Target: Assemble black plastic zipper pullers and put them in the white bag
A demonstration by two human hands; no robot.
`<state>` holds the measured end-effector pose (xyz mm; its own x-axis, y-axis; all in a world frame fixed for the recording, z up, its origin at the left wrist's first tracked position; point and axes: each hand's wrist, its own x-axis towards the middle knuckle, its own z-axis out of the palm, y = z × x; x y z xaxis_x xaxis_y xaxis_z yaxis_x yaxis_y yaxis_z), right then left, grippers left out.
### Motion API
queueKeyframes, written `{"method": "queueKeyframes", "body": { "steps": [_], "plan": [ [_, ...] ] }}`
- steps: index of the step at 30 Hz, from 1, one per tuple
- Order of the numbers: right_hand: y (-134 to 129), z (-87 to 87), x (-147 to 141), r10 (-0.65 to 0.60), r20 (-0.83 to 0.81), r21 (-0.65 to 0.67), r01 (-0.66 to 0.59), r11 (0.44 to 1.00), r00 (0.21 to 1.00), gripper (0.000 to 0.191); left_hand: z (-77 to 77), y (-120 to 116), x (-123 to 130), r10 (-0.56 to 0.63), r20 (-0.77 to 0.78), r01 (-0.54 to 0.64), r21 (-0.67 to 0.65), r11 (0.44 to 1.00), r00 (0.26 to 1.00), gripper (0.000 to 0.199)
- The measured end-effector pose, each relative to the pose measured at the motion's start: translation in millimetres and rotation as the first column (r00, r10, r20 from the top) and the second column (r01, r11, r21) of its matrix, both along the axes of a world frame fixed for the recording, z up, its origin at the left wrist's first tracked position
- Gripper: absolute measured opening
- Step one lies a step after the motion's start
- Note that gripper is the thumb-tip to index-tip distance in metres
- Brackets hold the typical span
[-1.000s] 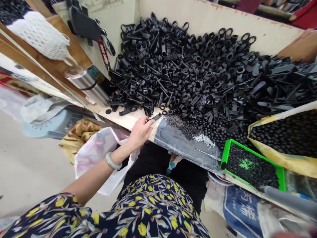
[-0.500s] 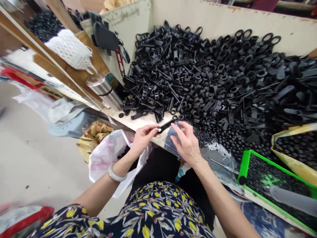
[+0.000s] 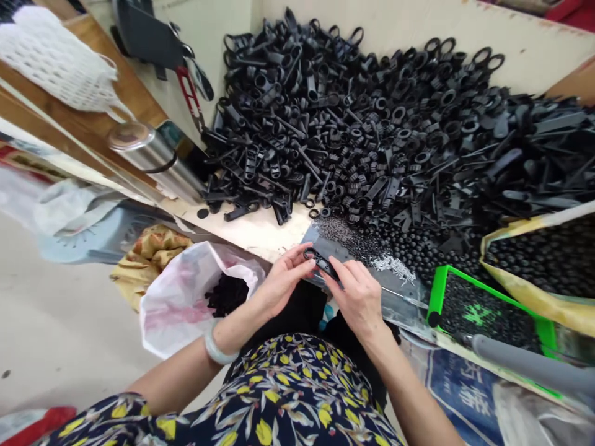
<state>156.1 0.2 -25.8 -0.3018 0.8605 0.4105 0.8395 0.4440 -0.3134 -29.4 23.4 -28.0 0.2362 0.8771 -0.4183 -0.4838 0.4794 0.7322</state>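
Between my two hands is a black plastic part (image 3: pixel 324 263) with a ring at one end and a flat, hollow arm. My left hand (image 3: pixel 288 275) pinches the ring end between thumb and fingers. The arm end is gripped by my right hand (image 3: pixel 354 286), its fingertips closed over it. Both hands are just above the front edge of the worktable, by a grey-blue sheet (image 3: pixel 320 238) strewn with tiny dark bits. Small white pins (image 3: pixel 394 267) lie in a heap right of my right hand, near a thin metal tool (image 3: pixel 403 297).
A big pile of black plastic parts (image 3: pixel 325 124) fills the walled table. On the right stand a green-rimmed tray (image 3: pixel 437 291) and a yellow-edged bag (image 3: pixel 502 272) of black pieces. A steel flask (image 3: pixel 153 158) stands left. A white plastic bag (image 3: pixel 171 297) hangs below the front edge.
The black part has turned and come closer to my body. My right hand, with fingers spread before, has closed on its arm end. The view has shifted.
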Motion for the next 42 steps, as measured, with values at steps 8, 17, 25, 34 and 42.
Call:
{"method": "queueKeyframes", "body": {
  "steps": [8, 17, 25, 34, 42],
  "plan": [
    [-33, -6.8, -15, -0.078, -0.058, -0.060, 0.074, 0.995, 0.995, 0.049, -3.9, -15, 30, 0.043, 0.072, -0.036, -0.096, 0.995, 0.996, 0.046],
    [-46, -4.6, 13, -0.080, -0.254, -0.271, 0.008, 0.963, 0.964, 0.029, 2.8, -4, 17, -0.114, -0.035, 0.106, -0.164, 0.981, 0.993, 0.048],
    [-13, -6.6, 58, -0.160, -0.172, -0.251, 0.114, 0.961, 0.972, 0.024, 5.8, -2, 13, -0.115, -0.203, 0.096, -0.101, 0.990, 0.972, 0.037],
    [19, -10.0, 64, -0.148, -0.088, -0.236, 0.124, 0.964, 0.985, 0.022, 4.4, 32, 39, 0.119, -0.924, 0.453, 0.287, 0.844, 0.364, 0.013],
    [33, -23.0, 52, -0.104, 0.085, -0.158, 0.117, 0.981, 0.991, 0.022, -17.0, 45, 56, 0.236, -0.971, 0.671, 0.207, 0.712, 0.050, 0.010]
  ]
}}
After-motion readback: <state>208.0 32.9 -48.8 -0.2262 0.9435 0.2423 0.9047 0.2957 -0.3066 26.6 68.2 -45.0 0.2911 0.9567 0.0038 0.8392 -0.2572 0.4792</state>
